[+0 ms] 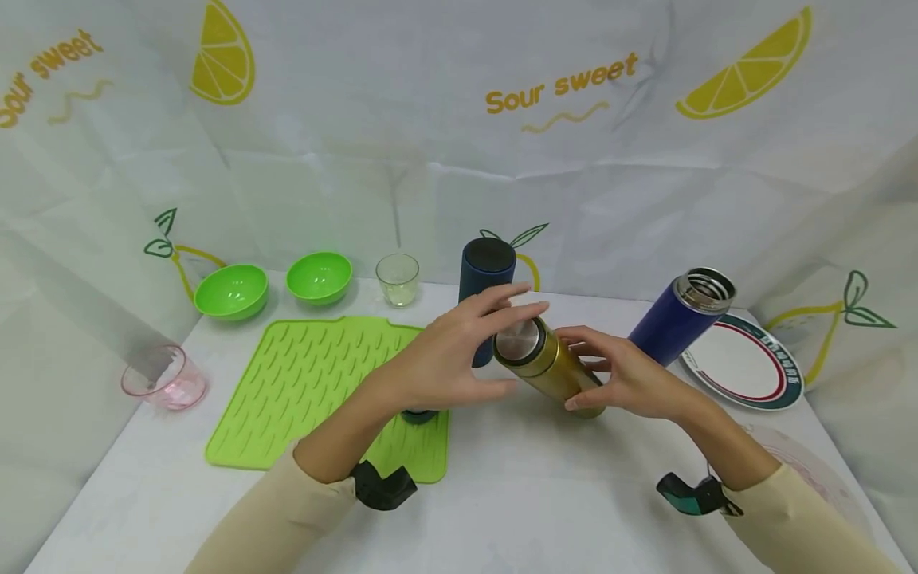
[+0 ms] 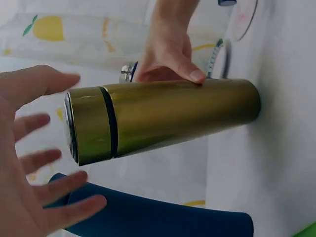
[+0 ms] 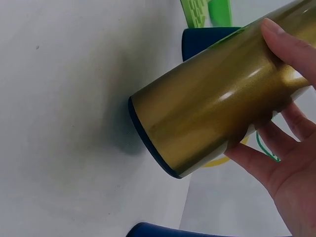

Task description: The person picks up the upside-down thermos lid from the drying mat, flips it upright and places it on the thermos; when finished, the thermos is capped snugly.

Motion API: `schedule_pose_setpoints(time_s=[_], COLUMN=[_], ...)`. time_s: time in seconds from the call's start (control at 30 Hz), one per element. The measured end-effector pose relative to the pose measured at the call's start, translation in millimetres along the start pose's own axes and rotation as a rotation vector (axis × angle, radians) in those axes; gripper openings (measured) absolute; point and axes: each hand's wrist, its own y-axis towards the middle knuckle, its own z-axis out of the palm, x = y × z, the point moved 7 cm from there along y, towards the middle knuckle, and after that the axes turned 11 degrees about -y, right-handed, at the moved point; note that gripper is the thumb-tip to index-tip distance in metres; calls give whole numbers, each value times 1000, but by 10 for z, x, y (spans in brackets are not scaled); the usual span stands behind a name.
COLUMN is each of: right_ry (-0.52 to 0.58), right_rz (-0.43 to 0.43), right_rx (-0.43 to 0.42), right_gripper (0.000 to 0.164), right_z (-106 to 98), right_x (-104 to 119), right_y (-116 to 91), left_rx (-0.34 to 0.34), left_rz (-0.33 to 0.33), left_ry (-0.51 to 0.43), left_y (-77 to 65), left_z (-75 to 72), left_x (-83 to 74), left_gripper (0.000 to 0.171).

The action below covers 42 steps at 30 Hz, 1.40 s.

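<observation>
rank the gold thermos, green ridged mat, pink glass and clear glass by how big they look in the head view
1. Green ridged mat, partly covered
2. Gold thermos
3. Pink glass
4. Clear glass, though standing farther back may shrink it

Gold bottle aslant in the right hand, base apparently off the tabletop

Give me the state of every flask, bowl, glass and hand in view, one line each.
Gold flask: lid on, tilted, held
Right hand: gripping the gold flask
Left hand: fingers spread near its lid
Dark blue flask: lid on, upright
Bright blue flask: uncapped
Left green bowl: upright
Right green bowl: upright
Greenish glass: upright
Pink glass: upright, contents unclear
</observation>
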Motion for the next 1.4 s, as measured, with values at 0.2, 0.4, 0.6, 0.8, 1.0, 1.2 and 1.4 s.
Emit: schedule_pose_setpoints(time_s=[0.2, 0.4, 0.6, 0.8, 1.0, 1.2, 1.4], right_ry=[-5, -3, -4, -1, -16, -22, -25], right_rz=[-18, -2, -20, -6, -18, -22, -7], right_rx=[9, -5, 5, 9, -4, 6, 7], right_gripper=[79, 80, 79, 81, 82, 82, 83], right_z=[15, 9, 16, 11, 0, 16, 24], right_x=[28, -4, 23, 27, 37, 52, 40], right_y=[15, 15, 15, -1, 16, 31, 10], left_rx=[-34, -36, -66, 69, -16, -28, 74], left_rz=[-48, -87, -96, -25, -163, -164, -65], left_ry=[72, 86, 121, -58, 153, 156, -23], left_y=[9, -3, 19, 6, 6, 7, -12], left_z=[2, -29, 38, 35, 5, 29, 44], left_x=[2, 26, 61, 26, 38, 12, -37], left_gripper=[56, 70, 61, 68, 75, 64, 62])
